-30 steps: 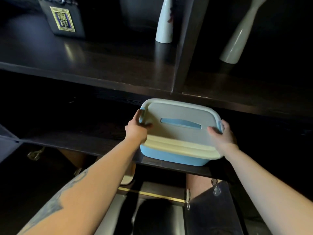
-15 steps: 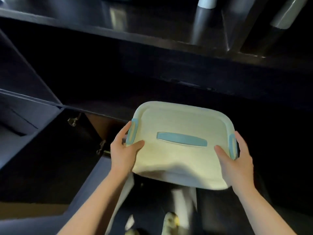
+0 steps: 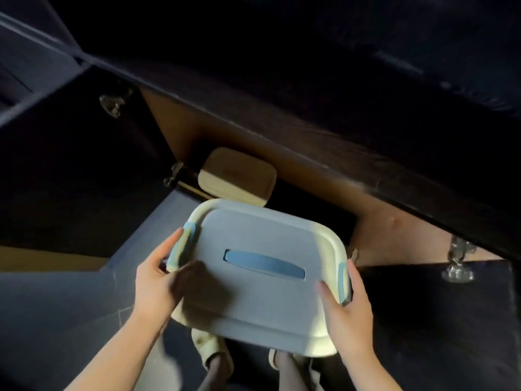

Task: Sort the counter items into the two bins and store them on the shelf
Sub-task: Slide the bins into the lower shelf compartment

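Note:
A lidded bin (image 3: pixel 262 280) with a cream lid, a blue handle in the lid's middle and blue side clips is held in the air in front of an open lower cabinet. My left hand (image 3: pixel 158 277) grips its left side at the clip, thumb on the lid. At the bin's right side my right hand (image 3: pixel 345 303) holds the other clip. A second bin (image 3: pixel 236 176) with a tan lid sits inside the cabinet, just beyond the held one.
The dark shelf edge (image 3: pixel 282 136) runs diagonally above the cabinet opening. Open cabinet doors (image 3: pixel 79 176) (image 3: pixel 434 320) stand on the left and right, with metal hinges (image 3: pixel 114 101) showing. My feet (image 3: pixel 208 348) are below the bin.
The bin has come off the upper shelf and been lowered toward the cabinet. My view has tipped down, and the second bin inside has come into sight.

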Demonstrator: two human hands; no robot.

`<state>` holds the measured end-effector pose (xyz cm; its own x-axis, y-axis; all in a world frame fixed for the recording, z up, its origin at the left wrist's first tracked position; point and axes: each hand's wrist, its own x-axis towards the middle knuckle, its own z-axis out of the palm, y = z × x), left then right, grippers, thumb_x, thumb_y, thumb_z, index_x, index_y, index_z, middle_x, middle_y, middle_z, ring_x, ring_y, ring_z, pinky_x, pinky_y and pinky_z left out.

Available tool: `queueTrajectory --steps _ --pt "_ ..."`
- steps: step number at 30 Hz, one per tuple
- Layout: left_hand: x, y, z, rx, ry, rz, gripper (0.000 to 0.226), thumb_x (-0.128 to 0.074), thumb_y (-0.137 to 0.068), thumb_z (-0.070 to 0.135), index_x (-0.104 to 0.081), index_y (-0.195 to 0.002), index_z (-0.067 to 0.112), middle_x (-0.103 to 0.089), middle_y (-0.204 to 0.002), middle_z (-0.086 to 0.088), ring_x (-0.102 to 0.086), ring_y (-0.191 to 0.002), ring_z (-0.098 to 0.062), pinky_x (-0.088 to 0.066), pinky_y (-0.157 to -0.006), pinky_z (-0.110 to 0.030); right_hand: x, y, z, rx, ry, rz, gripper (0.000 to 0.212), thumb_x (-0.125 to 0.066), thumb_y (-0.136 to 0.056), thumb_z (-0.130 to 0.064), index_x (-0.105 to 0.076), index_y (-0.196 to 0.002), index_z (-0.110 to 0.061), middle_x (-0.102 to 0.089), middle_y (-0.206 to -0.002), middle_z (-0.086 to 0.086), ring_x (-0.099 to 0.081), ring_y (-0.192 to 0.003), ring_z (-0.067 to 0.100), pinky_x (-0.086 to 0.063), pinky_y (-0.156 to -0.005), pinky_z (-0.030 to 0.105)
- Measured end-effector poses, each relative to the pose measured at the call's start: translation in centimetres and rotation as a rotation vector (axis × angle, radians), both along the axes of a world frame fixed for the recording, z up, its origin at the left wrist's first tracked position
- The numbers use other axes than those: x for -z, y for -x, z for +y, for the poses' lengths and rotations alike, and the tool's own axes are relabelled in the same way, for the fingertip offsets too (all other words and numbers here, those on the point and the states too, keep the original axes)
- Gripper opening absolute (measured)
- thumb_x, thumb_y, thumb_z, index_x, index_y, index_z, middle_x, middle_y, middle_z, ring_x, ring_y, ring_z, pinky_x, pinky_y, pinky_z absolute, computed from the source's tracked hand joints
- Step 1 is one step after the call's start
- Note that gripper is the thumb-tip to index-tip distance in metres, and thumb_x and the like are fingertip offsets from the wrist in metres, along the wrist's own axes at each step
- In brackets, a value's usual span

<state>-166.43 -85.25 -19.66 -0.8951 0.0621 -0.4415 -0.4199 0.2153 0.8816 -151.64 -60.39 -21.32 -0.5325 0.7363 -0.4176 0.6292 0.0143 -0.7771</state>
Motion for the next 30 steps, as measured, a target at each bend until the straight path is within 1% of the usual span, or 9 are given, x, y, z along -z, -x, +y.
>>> queueTrajectory --steps 3,6,9,11,15,19,23,27,30 --pt "6.4 0.1 2.0 0.05 0.041 -0.015 0.065 -0.078 -0.074 0.007 -0.056 -0.13 0.032 -0.064 -0.12 0.008 -0.061 -0.107 -0.011 -0.05 -0.093 -0.034 6.2 0.1 2.3 -0.036 -0.022 -0.053 0.073 -0.073 -0.08 -0.035 -0.037 -0.144 -0.032 -0.041 -0.141 -0.019 -0.036 -0.132 0.001 -0.03 -0.114 0.033" --pt "13.4 -0.3 5.0 0.063 0.058 -0.086 0.071 -0.076 -0.073 -0.006 -0.054 -0.132 0.027 -0.068 -0.099 0.01 -0.062 -0.076 0.002 -0.053 -0.069 -0.019 12.4 0.6 5.8 -0.054 0.016 -0.155 0.074 -0.071 -0.084 -0.023 -0.032 -0.147 -0.027 -0.038 -0.149 -0.01 -0.038 -0.135 0.01 -0.03 -0.115 0.037" --pt "19.7 -1.3 9.2 0.049 0.074 -0.208 0.082 -0.065 -0.062 -0.007 -0.053 -0.131 0.036 -0.069 -0.098 0.003 -0.061 -0.068 -0.001 -0.049 -0.066 -0.017 17.4 1.4 9.9 0.012 0.132 -0.259 0.078 -0.07 -0.079 0.0 -0.035 -0.145 -0.022 -0.052 -0.138 0.003 -0.054 -0.12 0.021 -0.04 -0.107 0.041" --pt "23.2 -1.2 12.0 0.036 0.063 -0.278 0.084 -0.058 -0.056 0.001 -0.054 -0.129 0.042 -0.07 -0.096 0.005 -0.062 -0.06 -0.001 -0.049 -0.057 -0.017 20.0 2.1 12.7 0.07 0.143 -0.31 0.077 -0.071 -0.076 0.003 -0.04 -0.142 -0.024 -0.058 -0.129 0.008 -0.059 -0.109 0.026 -0.044 -0.102 0.041" --pt "28.8 0.4 16.9 0.147 0.063 -0.258 0.089 -0.055 -0.06 0.0 -0.045 -0.133 0.051 -0.067 -0.114 0.005 -0.066 -0.091 -0.012 -0.058 -0.079 -0.034 24.2 3.5 18.1 0.103 0.111 -0.341 0.078 -0.072 -0.078 -0.002 -0.038 -0.143 -0.029 -0.056 -0.131 0.009 -0.058 -0.111 0.029 -0.043 -0.104 0.047" --pt "33.6 3.6 21.2 0.371 0.101 -0.149 0.096 -0.054 -0.066 -0.003 -0.028 -0.143 0.049 -0.048 -0.143 0.004 -0.045 -0.13 -0.022 -0.042 -0.107 -0.038 28.7 5.8 21.4 0.029 0.05 -0.331 0.09 -0.077 -0.076 -0.002 -0.028 -0.148 -0.028 -0.051 -0.133 0.002 -0.053 -0.11 0.021 -0.04 -0.102 0.036" --pt "37.9 5.5 23.4 0.488 0.23 -0.049 0.104 -0.058 -0.071 0.003 -0.006 -0.148 0.05 -0.04 -0.143 -0.005 -0.043 -0.124 -0.03 -0.038 -0.106 -0.042 33.8 7.7 22.6 -0.162 0.079 -0.368 0.117 -0.09 -0.059 -0.016 -0.018 -0.151 -0.027 -0.042 -0.126 -0.007 -0.043 -0.116 0.015 -0.035 -0.102 0.03" --pt "42.1 5.1 24.1 0.498 0.252 0.073 0.104 -0.06 -0.072 0.004 -0.003 -0.149 0.046 -0.026 -0.153 -0.001 -0.031 -0.131 -0.029 -0.024 -0.107 -0.033 38.3 7.3 22.5 -0.237 0.023 -0.427 0.105 -0.09 -0.06 -0.025 -0.029 -0.146 -0.028 -0.048 -0.135 0.002 -0.048 -0.116 0.022 -0.04 -0.1 0.032" --pt "43.3 4.9 24.7 0.504 0.269 0.163 0.09 -0.059 -0.085 0.008 -0.006 -0.152 0.036 -0.007 -0.16 -0.006 -0.007 -0.145 -0.027 -0.013 -0.116 -0.036 38.9 8.2 22.7 -0.483 -0.338 -0.501 0.097 -0.083 -0.067 -0.043 -0.03 -0.146 -0.03 -0.032 -0.149 0.012 -0.034 -0.134 0.035 -0.035 -0.109 0.046"
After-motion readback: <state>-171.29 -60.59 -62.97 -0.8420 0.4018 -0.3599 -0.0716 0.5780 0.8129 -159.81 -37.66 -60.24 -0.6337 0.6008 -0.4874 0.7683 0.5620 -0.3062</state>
